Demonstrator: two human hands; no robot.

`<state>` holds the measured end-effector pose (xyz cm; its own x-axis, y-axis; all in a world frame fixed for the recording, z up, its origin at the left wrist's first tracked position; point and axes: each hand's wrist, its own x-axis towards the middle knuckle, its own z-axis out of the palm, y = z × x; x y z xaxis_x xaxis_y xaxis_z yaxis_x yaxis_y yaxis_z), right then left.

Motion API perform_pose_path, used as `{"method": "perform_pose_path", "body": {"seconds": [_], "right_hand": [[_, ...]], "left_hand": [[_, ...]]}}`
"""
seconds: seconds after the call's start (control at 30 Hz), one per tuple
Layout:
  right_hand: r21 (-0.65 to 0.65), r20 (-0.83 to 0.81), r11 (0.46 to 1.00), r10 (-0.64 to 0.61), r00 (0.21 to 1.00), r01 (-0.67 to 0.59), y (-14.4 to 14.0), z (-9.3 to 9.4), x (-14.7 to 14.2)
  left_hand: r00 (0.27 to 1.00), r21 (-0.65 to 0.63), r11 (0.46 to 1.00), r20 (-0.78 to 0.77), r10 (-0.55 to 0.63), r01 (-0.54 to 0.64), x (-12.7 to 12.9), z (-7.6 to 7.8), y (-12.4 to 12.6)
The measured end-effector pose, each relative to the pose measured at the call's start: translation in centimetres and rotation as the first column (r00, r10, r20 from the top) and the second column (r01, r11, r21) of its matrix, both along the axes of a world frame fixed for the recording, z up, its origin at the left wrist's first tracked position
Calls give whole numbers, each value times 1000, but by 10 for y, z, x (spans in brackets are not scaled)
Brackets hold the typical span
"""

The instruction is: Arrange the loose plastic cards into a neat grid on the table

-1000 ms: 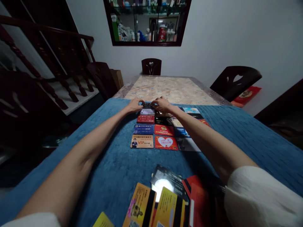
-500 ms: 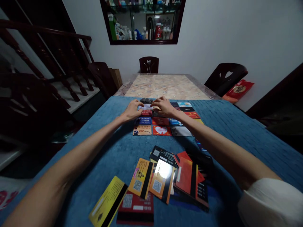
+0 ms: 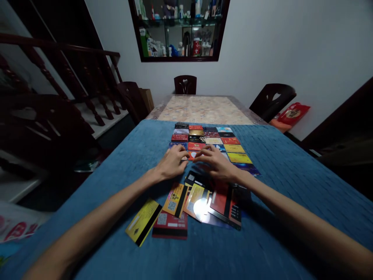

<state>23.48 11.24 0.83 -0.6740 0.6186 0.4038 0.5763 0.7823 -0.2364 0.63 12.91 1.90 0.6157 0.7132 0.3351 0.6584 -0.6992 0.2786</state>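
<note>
My left hand (image 3: 172,162) is over the near left corner of a grid of cards, fingers curved and a little apart. It covers part of the blue card (image 3: 177,145) and of an orange card at its fingertips. My right hand (image 3: 216,163) is beside it, fingers spread above the near row, by a red card with a white heart (image 3: 192,155). I see nothing held in either hand; whether the fingertips touch the cards I cannot tell. Closer to me lie loose cards: a yellow card (image 3: 143,221), a dark red card (image 3: 171,224), orange cards (image 3: 175,199) and a black card (image 3: 198,179).
A blue cloth (image 3: 122,155) covers the near part of the table; patterned tabletop (image 3: 201,107) shows beyond. Dark chairs (image 3: 185,84) stand around it. A stair railing (image 3: 72,48) is at the left, a wall cabinet (image 3: 179,58) ahead, a red bag (image 3: 294,113) at the right.
Both hands have moved back toward me, from the far left rows to the near rows of the grid. The far rows are uncovered, and the view has tilted up slightly.
</note>
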Motion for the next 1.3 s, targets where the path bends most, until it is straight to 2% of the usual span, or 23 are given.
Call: {"method": "perform_pose_path", "body": {"seconds": [0.17, 0.33, 0.5, 0.73, 1.03, 1.17, 1.3], "right_hand": [[-91, -41, 990, 104, 994, -107, -49, 0, 3], [-184, 25, 974, 142, 990, -135, -68, 5, 0], [-225, 117, 961, 188, 975, -159, -75, 10, -7], [-238, 197, 961, 189, 962, -140, -77, 10, -9], [-206, 174, 970, 164, 971, -127, -74, 5, -6], [-188, 176, 973, 166, 970, -132, -74, 7, -6], [-134, 178, 977, 190, 966, -167, -72, 5, -6]], "left_hand": [[999, 2, 999, -36, -35, 35, 9, 0, -28], [988, 0, 996, -130, -86, 87, 15, 2, -49], [953, -13, 996, -289, -92, 92, 14, 10, -63], [923, -70, 993, -368, -112, 92, 10, 11, -66], [940, -89, 991, -319, -124, 101, 8, 11, -63], [936, -99, 989, -323, -137, 110, 8, 18, -65], [920, -165, 980, -355, -166, 113, 7, 26, -73]]}}
